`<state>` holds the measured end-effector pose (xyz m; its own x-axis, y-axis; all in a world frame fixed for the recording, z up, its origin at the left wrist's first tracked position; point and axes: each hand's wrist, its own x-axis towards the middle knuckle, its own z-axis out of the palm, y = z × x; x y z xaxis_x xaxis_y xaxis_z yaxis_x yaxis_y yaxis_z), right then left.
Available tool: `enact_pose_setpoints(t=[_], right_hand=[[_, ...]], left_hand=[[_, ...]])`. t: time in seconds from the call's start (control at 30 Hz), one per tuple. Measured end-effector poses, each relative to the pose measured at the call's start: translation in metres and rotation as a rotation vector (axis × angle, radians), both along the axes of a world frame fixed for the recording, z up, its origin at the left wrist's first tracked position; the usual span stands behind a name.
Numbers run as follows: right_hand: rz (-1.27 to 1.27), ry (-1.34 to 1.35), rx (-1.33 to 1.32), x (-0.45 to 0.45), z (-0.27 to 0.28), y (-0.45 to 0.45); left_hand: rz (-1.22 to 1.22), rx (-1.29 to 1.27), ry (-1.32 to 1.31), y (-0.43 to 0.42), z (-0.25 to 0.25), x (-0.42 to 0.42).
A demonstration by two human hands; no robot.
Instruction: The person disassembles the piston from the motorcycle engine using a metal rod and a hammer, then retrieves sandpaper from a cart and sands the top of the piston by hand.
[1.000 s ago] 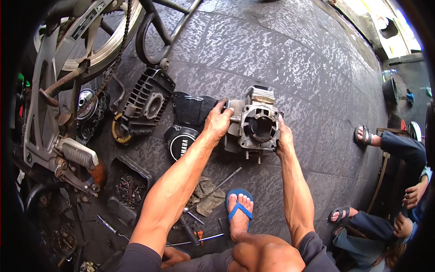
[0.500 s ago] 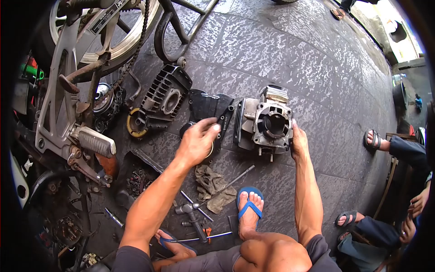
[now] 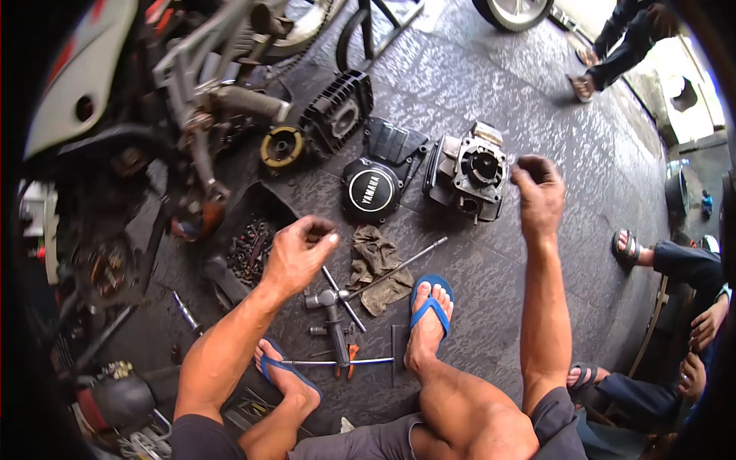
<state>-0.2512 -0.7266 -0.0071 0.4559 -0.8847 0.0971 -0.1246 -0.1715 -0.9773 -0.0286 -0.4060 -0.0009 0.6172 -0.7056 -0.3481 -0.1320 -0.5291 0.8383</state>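
Note:
My right hand [image 3: 541,199] is raised just right of a grey engine cylinder block [image 3: 447,178], with its fingers loosely curled and nothing visible in them. The block lies on the floor, its round bore facing up. My left hand [image 3: 295,257] hovers between a dark tray of small bolts [image 3: 285,201] and a crumpled brown rag [image 3: 379,268]. Its fingers are bent, the thumb stands apart, and I see nothing held. Left of the block rests a black engine cover [image 3: 373,190] marked YAMAHA.
A finned black engine part [image 3: 337,111] lies beyond, beside a yellow-rimmed disc [image 3: 281,147]. Between my feet are a hammer [image 3: 333,322], a T-handle wrench [image 3: 330,361] and orange-handled pliers [image 3: 352,360]. A partly stripped motorcycle [image 3: 195,96] stands left. Other people's legs [image 3: 682,264] show at right.
My right hand has let go of the block and lifted off it. My left hand has drawn back from the engine cover, towards me. The view has turned left and down.

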Motion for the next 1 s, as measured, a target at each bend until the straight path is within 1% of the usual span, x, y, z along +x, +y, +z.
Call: enact_pose_setpoints(t=[0.03,0.07,0.1,0.13,0.17,0.2,0.23,0.27,0.3,0.33,0.37,0.4,0.43,0.47,0.5,0.53,0.57,0.6,0.63,0.67,0.7,0.73,0.77,0.8,0.83,0.87,0.93,1.0], right_hand=[[0.066,-0.015,-0.006,0.010,0.004,0.016],[0.104,0.065,0.005,0.020,0.009,0.039],[0.179,0.220,-0.067,0.030,0.018,0.068],[0.330,0.233,-0.092,0.037,0.013,0.091],[0.447,0.192,-0.152,0.048,-0.012,0.114],[0.556,0.318,-0.103,0.055,-0.015,0.144],[0.659,0.351,-0.174,0.060,-0.022,0.169],[0.761,0.380,-0.243,0.063,-0.026,0.192],[0.857,0.377,-0.270,0.064,-0.021,0.210],[0.953,0.375,-0.305,0.067,-0.016,0.224],[1.048,0.308,-0.316,0.070,-0.014,0.233],[1.132,0.288,-0.274,0.071,0.003,0.237],[1.139,0.255,-0.369,0.073,0.009,0.238],[1.139,0.227,-0.463,0.075,0.015,0.235],[1.147,0.209,-0.439,0.075,0.035,0.234],[1.089,0.221,-0.507,0.080,0.040,0.234],[1.089,0.268,-0.541,0.084,0.059,0.237],[1.093,0.314,-0.572,0.084,0.082,0.239],[1.093,0.305,-0.583,0.084,0.099,0.241],[1.145,0.341,-0.703,0.088,0.113,0.246],[1.212,0.361,-0.827,0.095,0.130,0.260],[1.286,0.435,-0.849,0.100,0.147,0.269],[1.296,0.463,-0.874,0.098,0.166,0.278],[1.361,0.517,-0.853,0.097,0.193,0.289],[1.419,0.594,-0.816,0.090,0.227,0.299],[1.425,0.513,-0.858,0.091,0.236,0.304],[1.407,0.356,-0.879,0.101,0.235,0.313],[1.396,0.343,-0.853,0.098,0.234,0.325]], left_hand=[[0.011,0.013,-0.062,0.026,0.003,0.000],[0.020,0.025,-0.096,0.052,0.013,0.000],[0.065,0.048,-0.134,0.081,0.023,-0.001],[0.074,0.070,-0.263,0.112,0.030,0.000],[0.100,0.132,-0.315,0.143,0.038,-0.002],[0.084,0.253,-0.399,0.173,0.050,-0.004],[0.059,0.346,-0.445,0.210,0.051,-0.002],[0.083,0.372,-0.455,0.248,0.053,-0.003],[0.176,0.414,-0.496,0.283,0.054,-0.008],[0.251,0.441,-0.488,0.312,0.063,-0.015],[0.324,0.469,-0.509,0.346,0.063,-0.020],[0.423,0.416,-0.487,0.386,0.049,-0.023],[0.504,0.395,-0.494,0.419,0.040,-0.030],[0.613,0.301,-0.378,0.438,0.039,-0.044],[0.716,0.206,-0.256,0.454,0.037,-0.058],[0.782,0.170,-0.221,0.475,0.022,-0.071],[0.851,0.132,-0.186,0.492,0.007,-0.083],[0.907,0.091,-0.108,0.499,0.001,-0.099],[0.975,0.044,0.007,0.505,-0.009,-0.111],[1.051,-0.001,0.119,0.513,-0.022,-0.118],[1.062,-0.013,0.145,0.501,-0.020,-0.127],[1.101,-0.023,0.159,0.492,-0.018,-0.134],[1.045,-0.094,0.154,0.495,-0.025,-0.130],[1.069,-0.079,0.087,0.474,0.001,-0.133],[1.027,-0.049,0.012,0.459,0.020,-0.126],[1.050,-0.143,-0.033,0.449,0.027,-0.116],[0.857,-0.083,-0.235,0.444,0.042,-0.087],[0.837,-0.055,-0.315,0.413,0.083,-0.077]])
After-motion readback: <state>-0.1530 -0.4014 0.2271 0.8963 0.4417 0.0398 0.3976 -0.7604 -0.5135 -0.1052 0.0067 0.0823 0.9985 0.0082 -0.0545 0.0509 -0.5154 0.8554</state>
